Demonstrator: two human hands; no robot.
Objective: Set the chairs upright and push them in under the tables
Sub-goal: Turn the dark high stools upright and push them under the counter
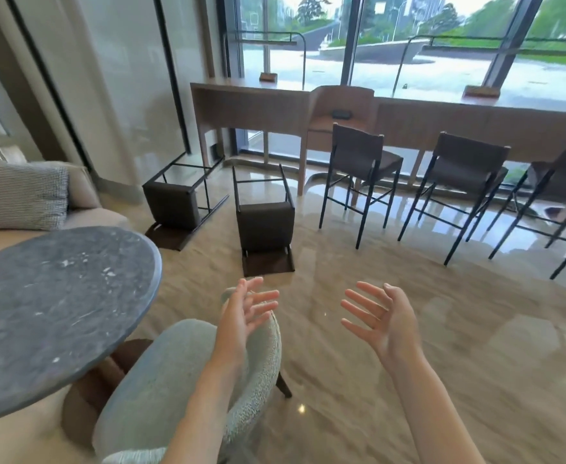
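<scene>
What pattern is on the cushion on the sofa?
Fine grey-and-white stripes on the cushion, seen in the head view.

Shiny marble floor (358, 380) in front of me has two bar stools tipped over on it, one (174, 204) by the wall, one (265, 226) nearer me. Three more stand upright along the window counter (442, 112): (362, 162), (465, 169), (563, 182).

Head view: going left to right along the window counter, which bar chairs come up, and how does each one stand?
Left tipped chair lying on the floor → second tipped chair lying on the floor → upright chair → upright chair → upright chair at the right edge. All stand out from the counter.
</scene>
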